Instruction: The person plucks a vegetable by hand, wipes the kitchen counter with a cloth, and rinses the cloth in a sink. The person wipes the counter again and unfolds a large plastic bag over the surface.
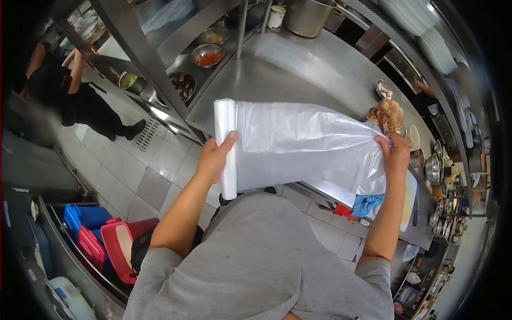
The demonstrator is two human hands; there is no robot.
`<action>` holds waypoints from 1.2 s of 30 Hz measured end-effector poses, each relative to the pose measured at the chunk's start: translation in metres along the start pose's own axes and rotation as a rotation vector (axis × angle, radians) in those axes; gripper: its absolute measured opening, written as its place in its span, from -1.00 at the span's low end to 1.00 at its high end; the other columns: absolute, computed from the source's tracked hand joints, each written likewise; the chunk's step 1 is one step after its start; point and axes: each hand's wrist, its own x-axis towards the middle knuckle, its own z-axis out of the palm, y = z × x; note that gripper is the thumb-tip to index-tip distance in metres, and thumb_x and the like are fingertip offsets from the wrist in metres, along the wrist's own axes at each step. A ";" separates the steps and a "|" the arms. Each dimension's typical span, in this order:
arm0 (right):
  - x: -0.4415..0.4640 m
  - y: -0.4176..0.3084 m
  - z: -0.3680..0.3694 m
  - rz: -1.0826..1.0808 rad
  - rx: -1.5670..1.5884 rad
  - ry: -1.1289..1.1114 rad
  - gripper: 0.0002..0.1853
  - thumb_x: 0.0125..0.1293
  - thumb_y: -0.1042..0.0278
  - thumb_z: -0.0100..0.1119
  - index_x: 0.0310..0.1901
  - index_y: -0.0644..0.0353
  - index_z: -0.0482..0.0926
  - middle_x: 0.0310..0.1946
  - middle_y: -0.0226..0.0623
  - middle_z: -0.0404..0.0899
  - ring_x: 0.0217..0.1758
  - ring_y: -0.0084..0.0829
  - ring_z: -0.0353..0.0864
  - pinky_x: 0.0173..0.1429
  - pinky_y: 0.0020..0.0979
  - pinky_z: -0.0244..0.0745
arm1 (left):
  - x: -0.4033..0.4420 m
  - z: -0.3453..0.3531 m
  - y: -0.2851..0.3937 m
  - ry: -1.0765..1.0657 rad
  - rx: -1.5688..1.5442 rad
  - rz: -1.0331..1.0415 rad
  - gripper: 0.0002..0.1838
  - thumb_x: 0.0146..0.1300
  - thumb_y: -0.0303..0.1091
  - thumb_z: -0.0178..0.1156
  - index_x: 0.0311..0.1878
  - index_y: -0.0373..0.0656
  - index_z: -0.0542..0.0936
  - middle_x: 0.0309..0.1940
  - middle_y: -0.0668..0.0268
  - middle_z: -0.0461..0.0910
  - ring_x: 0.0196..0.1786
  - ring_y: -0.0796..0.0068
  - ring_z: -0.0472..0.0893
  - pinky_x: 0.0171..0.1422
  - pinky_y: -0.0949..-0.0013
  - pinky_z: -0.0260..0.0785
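Note:
A roll of clear plastic bags (226,154) stands upright in view, with my left hand (216,157) closed round its lower half. From the roll a wide sheet of translucent plastic (304,141) stretches to the right. Its far end is bunched in the fingers of my right hand (393,152). The sheet hangs in front of my body, over the edge of the steel counter (272,69). Just beyond my right hand lies a brown, crumpled-looking item (386,114) that I cannot make out clearly.
Bowls of food, one with red pieces (207,55), sit on the left shelf. A large pot (309,16) stands at the back. Blue cloth (368,204) lies below my right hand. Red containers (120,245) fill a lower-left shelf. Another person (80,90) stands at far left.

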 end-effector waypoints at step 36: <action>-0.323 -0.005 0.077 0.694 0.018 0.015 -0.61 0.34 0.12 0.41 -0.45 0.21 0.49 -0.53 -0.04 0.51 -0.45 0.08 0.53 -0.34 0.00 0.37 | 0.102 0.112 0.618 0.645 2.247 0.792 -0.42 0.10 0.04 0.42 0.13 -0.13 0.76 0.17 0.11 0.72 0.21 0.08 0.70 0.32 0.07 0.53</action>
